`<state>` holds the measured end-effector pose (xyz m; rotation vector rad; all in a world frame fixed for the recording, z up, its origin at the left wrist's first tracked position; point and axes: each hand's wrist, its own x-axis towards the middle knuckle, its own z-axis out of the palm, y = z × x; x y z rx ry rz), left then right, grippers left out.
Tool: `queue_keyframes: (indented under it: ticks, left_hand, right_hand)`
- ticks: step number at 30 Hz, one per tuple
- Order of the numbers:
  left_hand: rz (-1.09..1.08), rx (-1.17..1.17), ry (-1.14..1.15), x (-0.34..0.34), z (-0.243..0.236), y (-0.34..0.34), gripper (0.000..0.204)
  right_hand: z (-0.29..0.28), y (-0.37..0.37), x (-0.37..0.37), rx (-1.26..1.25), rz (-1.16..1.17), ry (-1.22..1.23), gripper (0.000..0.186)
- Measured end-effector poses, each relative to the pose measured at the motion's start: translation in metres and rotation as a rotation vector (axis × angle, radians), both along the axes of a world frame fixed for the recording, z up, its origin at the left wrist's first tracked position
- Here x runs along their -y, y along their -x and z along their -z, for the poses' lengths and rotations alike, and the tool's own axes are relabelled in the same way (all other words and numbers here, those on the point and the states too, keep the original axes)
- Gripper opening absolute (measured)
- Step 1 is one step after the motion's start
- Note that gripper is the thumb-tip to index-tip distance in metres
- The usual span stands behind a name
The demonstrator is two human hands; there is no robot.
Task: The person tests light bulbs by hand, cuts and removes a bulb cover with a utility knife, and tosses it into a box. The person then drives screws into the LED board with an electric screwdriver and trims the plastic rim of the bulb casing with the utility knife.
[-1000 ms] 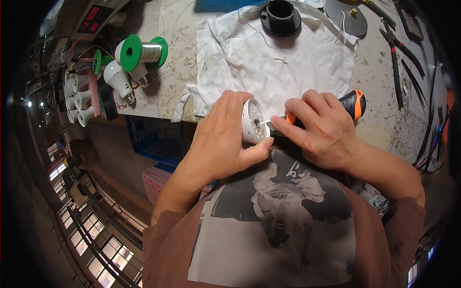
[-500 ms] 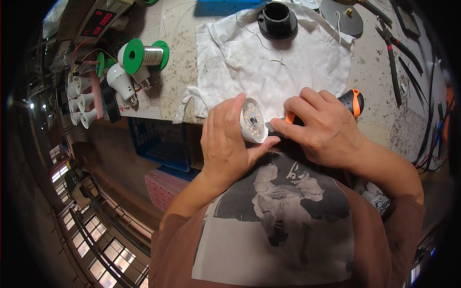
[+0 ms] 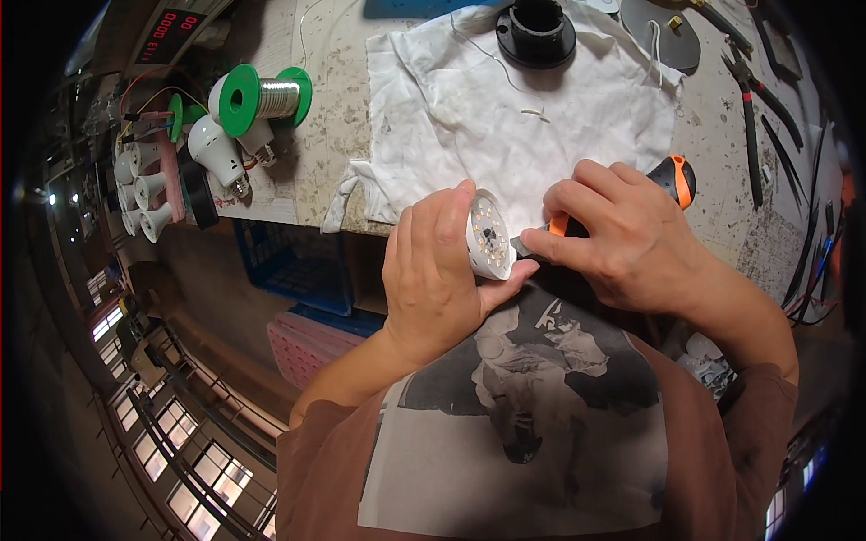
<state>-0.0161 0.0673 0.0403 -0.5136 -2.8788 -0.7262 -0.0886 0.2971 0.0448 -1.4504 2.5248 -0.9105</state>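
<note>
My left hand is wrapped round an opened LED bulb, its dome off and its round board of small LEDs facing right and up. The rest of the bulb is hidden in my palm. My right hand grips a utility knife with an orange-and-black handle. Its short grey blade meets the bulb's rim at the right, close to my left thumb; whether it cuts in cannot be seen. Both hands are over the near edge of a white cloth.
A black round stand sits on the cloth. At left are a green solder spool, white bulbs and a red-digit meter. Pliers and cables lie at right. Below the bench edge is a blue crate.
My hands, with the bulb and knife, sit slightly further right and lower in the picture. The view has shifted a little too. Both grips stay the same.
</note>
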Motion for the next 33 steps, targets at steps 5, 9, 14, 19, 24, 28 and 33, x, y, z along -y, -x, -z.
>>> queue_keyframes:
  ticks: [5, 9, 14, 19, 24, 28, 33]
  left_hand:
    - [-0.010, 0.006, -0.020, -0.001, 0.000, 0.001, 0.095]
    - [-0.003, -0.009, -0.021, -0.001, 0.000, 0.002, 0.095]
    - [0.000, 0.002, -0.017, -0.001, 0.000, 0.001, 0.095]
    - [-0.008, 0.033, -0.011, -0.001, -0.002, 0.000, 0.096]
    - [-0.011, 0.013, -0.004, -0.002, 0.000, -0.001, 0.097]
    - [-0.016, 0.018, 0.002, -0.003, 0.000, -0.001, 0.098]
    - [-0.010, 0.004, -0.001, -0.002, 0.000, -0.001, 0.097]
  right_hand:
    - [0.004, 0.004, -0.002, -0.066, -0.038, 0.013, 0.027]
    - [0.002, 0.007, -0.003, -0.079, -0.057, 0.012, 0.028]
    - [-0.001, 0.010, -0.014, 0.008, -0.099, -0.004, 0.041]
    - [0.000, 0.002, -0.004, -0.019, 0.000, 0.020, 0.024]
    - [-0.003, 0.002, -0.002, 0.017, 0.005, -0.008, 0.021]
    - [-0.004, 0.003, -0.002, 0.050, -0.004, -0.020, 0.022]
    - [-0.005, 0.000, -0.002, 0.091, -0.035, -0.012, 0.023]
